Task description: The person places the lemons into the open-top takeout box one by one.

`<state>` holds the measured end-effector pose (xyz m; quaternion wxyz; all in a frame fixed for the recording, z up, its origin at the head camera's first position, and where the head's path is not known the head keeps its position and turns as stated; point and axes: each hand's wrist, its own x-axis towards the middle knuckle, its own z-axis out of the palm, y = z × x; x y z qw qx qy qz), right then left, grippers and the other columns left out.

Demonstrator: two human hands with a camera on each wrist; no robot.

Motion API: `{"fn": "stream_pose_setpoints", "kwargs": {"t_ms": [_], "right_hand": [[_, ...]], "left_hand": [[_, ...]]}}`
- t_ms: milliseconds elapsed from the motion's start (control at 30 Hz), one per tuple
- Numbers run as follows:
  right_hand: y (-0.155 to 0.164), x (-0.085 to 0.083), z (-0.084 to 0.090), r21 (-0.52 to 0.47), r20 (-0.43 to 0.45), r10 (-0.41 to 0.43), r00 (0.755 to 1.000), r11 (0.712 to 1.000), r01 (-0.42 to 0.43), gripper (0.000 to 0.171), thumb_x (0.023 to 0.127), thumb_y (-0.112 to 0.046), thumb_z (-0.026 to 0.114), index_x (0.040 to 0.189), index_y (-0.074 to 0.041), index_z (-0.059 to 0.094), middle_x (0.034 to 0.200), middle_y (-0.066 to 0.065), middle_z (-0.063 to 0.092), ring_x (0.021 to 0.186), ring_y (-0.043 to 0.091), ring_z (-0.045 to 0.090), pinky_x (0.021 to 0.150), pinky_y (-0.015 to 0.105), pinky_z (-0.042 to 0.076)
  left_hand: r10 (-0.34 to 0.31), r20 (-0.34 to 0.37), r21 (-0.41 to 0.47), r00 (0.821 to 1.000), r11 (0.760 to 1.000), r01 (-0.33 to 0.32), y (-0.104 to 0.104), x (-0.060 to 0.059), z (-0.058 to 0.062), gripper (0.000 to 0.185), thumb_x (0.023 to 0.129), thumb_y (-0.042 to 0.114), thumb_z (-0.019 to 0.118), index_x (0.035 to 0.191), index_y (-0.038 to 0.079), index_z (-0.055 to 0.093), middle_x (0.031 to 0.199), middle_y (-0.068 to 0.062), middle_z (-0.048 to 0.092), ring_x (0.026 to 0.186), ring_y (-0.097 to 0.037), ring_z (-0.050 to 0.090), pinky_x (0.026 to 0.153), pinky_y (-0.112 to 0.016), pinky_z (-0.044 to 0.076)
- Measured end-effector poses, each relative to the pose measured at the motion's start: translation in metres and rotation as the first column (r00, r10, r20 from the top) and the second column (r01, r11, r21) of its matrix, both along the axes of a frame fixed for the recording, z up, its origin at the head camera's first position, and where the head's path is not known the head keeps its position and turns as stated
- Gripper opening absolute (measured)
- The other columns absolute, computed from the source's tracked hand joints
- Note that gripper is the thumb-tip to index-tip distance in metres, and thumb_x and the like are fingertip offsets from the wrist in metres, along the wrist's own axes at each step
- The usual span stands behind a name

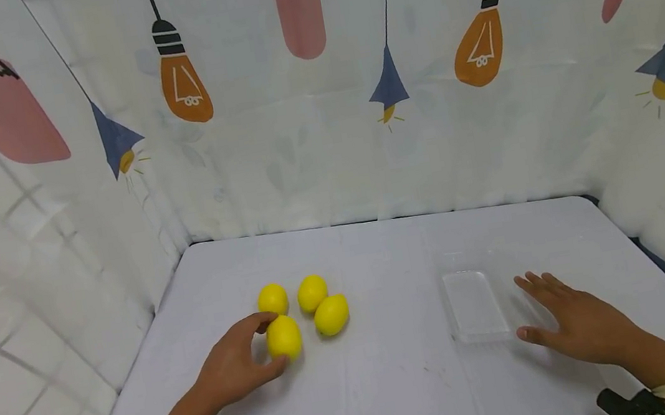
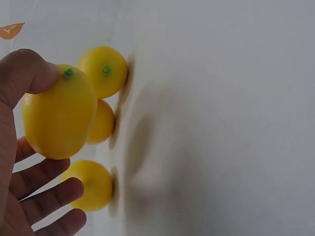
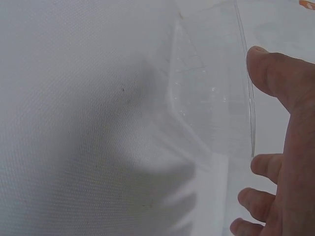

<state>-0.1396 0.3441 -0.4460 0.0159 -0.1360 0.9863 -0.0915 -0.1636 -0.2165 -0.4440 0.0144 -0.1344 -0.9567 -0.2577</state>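
The left hand (image 1: 234, 368) grips the nearest lemon (image 1: 283, 337) between thumb and fingers, its long axis toward the table's (image 1: 400, 385) far edge; the right hand (image 1: 575, 321) lies flat, fingers spread, beside the clear tray (image 1: 474, 305).

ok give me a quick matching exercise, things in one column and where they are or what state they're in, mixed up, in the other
Things:
1. left hand
2. right hand
3. clear plastic rectangular tray
4. three loose yellow plastic lemons

States:
A. lies between the lemons and the right hand
B. fingers spread, beside the tray
C. clustered on the white table
D. grip curled round a fourth yellow lemon

Pairs: 1-D, 2-B, 3-A, 4-C
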Motion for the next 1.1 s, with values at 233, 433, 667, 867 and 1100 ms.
{"fn": "stream_pose_setpoints", "kwargs": {"t_ms": [233,433,667,867,1100], "right_hand": [[0.002,-0.001,-0.001,-0.016,-0.012,0.005,1.000,1.000,-0.005,0.090,0.092,-0.067,0.062,0.156,-0.007,0.042,0.156,0.026,0.039,0.140,0.054,0.036,0.095,0.076,0.041],[0.002,0.000,-0.002,-0.023,-0.009,0.011,1.000,1.000,-0.011,0.089,0.092,-0.066,0.062,0.156,-0.008,0.041,0.157,0.025,0.039,0.140,0.054,0.036,0.094,0.076,0.040],[0.002,0.000,-0.001,-0.008,-0.011,0.008,1.000,1.000,-0.008,0.089,0.092,-0.067,0.062,0.156,-0.008,0.041,0.156,0.026,0.040,0.139,0.054,0.036,0.093,0.076,0.041],[0.001,0.001,0.001,-0.019,-0.001,0.010,1.000,1.000,-0.010,0.088,0.092,-0.066,0.062,0.156,-0.008,0.042,0.156,0.026,0.040,0.139,0.054,0.036,0.092,0.075,0.043],[0.000,0.000,0.001,-0.017,0.000,0.010,1.000,1.000,-0.010,0.088,0.092,-0.066,0.062,0.155,-0.008,0.043,0.155,0.026,0.041,0.139,0.054,0.037,0.092,0.074,0.043]], "left_hand": [[-0.048,-0.050,0.042,0.998,0.998,0.050,0.012,-0.004,0.011,0.073,0.078,0.038,0.088,0.139,0.012,0.058,0.127,-0.002,0.063,0.113,-0.028,0.061,0.095,-0.050,0.050],[-0.058,-0.039,0.059,0.998,0.996,0.060,0.024,-0.009,0.014,0.073,0.079,0.040,0.087,0.141,0.015,0.058,0.131,0.000,0.062,0.118,-0.023,0.060,0.099,-0.047,0.051],[-0.051,-0.036,0.064,0.998,0.997,0.053,0.036,-0.012,0.018,0.072,0.079,0.041,0.087,0.141,0.018,0.058,0.130,0.001,0.063,0.118,-0.023,0.059,0.100,-0.048,0.051],[-0.056,-0.029,0.073,0.998,0.996,0.058,0.044,-0.013,0.023,0.073,0.079,0.041,0.086,0.142,0.018,0.057,0.131,0.001,0.063,0.119,-0.025,0.060,0.100,-0.050,0.050],[-0.073,-0.037,0.095,0.997,0.993,0.076,0.052,-0.015,0.026,0.072,0.080,0.038,0.086,0.143,0.017,0.057,0.130,0.001,0.063,0.118,-0.028,0.060,0.098,-0.049,0.051]]}}
